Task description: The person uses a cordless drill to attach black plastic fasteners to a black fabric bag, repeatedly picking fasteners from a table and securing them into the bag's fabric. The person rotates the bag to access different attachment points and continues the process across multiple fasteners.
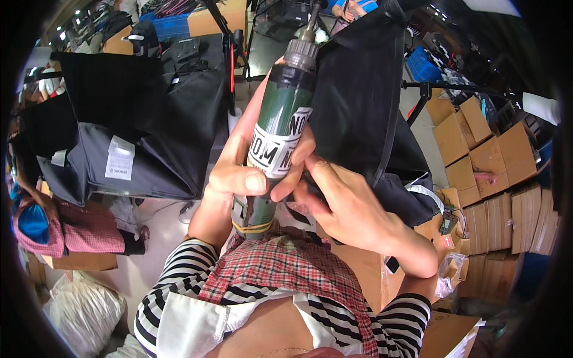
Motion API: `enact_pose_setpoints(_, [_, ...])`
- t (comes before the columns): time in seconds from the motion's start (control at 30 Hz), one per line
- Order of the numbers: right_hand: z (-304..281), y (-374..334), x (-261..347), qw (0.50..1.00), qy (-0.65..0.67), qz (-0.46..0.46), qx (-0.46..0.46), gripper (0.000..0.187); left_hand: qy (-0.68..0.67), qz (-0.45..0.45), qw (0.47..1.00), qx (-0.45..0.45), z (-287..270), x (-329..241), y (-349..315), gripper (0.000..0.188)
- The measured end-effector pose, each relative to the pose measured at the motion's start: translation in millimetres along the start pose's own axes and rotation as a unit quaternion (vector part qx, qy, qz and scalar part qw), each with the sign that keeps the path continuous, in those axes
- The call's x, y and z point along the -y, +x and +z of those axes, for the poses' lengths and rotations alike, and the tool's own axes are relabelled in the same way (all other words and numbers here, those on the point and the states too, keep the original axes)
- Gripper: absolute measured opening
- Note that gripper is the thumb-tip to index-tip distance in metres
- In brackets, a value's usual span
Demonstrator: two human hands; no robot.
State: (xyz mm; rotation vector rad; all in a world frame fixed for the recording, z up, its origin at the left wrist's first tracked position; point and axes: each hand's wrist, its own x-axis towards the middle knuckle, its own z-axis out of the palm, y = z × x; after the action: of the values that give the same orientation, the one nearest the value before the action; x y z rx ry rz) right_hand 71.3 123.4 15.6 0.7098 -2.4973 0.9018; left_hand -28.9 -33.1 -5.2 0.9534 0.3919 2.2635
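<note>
Dark green cylindrical power screwdriver (285, 95), mid-view, silvery bit (311, 22) toward twelve
White labels (268, 146), grey ribbed collar (301, 55); left hand (231, 174) wrapped round it, right hand (353, 206) half-curled at four o'clock, can't tell if pinching.

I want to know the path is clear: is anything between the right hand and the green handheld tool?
Yes, partly: the left hand grips the green tool, and its curled fingers lie between the tool and the right hand. Nothing else visible does.

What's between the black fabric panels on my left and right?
Head view: your left hand gripping a green tool, with a red-and-black pole beyond.
</note>
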Motion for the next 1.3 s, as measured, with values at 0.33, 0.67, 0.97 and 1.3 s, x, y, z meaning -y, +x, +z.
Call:
enact_pose_setpoints(0.33, [-14, 91, -11, 0.924, 0.221, 0.036, -0.311, 0.029, -0.01, 0.048, 0.991, 0.121, -43, -27, -18, 0.116])
enact_pose_setpoints(0.67, [-21, 66, -60, 0.868, -0.451, 0.139, -0.153, 0.016, 0.025, 0.03, 0.999, 0.031, -57, -13, -17, 0.115])
enact_pose_setpoints(0.97, [-74, 98, -122, 0.904, -0.347, -0.03, -0.249, 0.019, 0.078, 0.072, 0.994, -0.034, -38, 21, -5, 0.117])
enact_pose_setpoints(1.3, [-114, 129, -131, 0.971, 0.013, -0.228, -0.076, 0.016, 0.148, 0.134, 0.975, -0.1, -9, 57, -1, 0.12])
